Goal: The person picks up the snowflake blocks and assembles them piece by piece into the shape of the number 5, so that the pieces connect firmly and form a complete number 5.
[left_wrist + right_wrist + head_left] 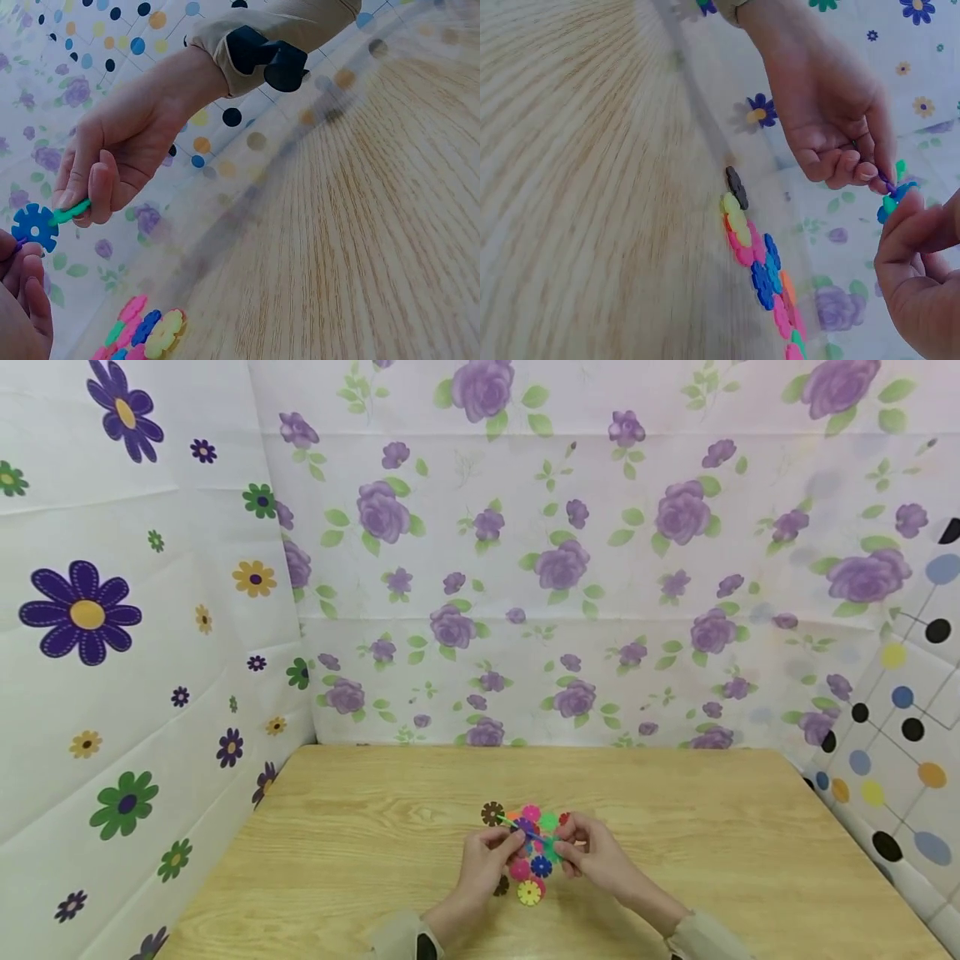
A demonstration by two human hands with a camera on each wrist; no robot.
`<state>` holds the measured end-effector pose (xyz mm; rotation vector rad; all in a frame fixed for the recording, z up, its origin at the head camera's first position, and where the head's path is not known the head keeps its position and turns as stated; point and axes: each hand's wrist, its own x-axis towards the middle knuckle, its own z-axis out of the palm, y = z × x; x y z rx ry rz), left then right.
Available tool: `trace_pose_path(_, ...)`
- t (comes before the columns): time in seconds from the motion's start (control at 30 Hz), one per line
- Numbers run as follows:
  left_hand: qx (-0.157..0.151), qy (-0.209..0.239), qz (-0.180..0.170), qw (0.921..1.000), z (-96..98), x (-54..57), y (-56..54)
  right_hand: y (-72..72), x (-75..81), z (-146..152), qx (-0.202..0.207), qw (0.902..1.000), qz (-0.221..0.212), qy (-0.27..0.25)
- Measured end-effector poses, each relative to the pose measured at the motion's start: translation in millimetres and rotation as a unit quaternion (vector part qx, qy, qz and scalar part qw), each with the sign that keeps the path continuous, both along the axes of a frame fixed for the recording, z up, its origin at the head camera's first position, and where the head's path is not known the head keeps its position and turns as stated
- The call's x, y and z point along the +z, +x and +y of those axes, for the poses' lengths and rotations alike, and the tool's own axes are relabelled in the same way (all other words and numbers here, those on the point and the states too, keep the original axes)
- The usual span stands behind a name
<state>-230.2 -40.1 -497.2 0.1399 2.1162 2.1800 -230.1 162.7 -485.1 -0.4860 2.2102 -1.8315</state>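
Two hands (536,852) pinch joined discs (534,837) between them above pile (529,868).

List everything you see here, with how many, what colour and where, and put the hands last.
Table: one, light wood grain, under everything.
Flower-shaped discs: a small pile, too overlapped to count; pink, blue, yellow, green, brown; mid-table beneath the hands.
Blue disc: one, held up between both hands.
Green disc: one, joined edge-on to the blue one.
Floral backdrop: white sheets, purple roses behind, mixed flowers left, coloured dots right.
Left hand: pinches the joined pieces.
Right hand: fingers pinch the green disc.
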Motion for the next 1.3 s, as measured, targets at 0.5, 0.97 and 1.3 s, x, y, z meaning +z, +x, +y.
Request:
trace_pose_path(0.5, -0.003, -0.016, 0.029, 0.9995, 2.4, 0.0, 2.0, 4.9, -8.8, 0.5, 0.016, 0.9993, -0.013, -0.031)
trace_pose_path(0.97, 0.024, -0.013, -0.003, 0.9996, 3.6, -1.5, 5.6, 4.6, 0.5, -4.4, 0.02, 0.9981, -0.036, -0.044)
trace_pose_path(1.3, -0.014, -0.025, -0.03, 0.9992, -3.4, 0.6, 3.8, -10.2, 5.4, 1.6, -0.007, 0.9995, -0.022, -0.02)
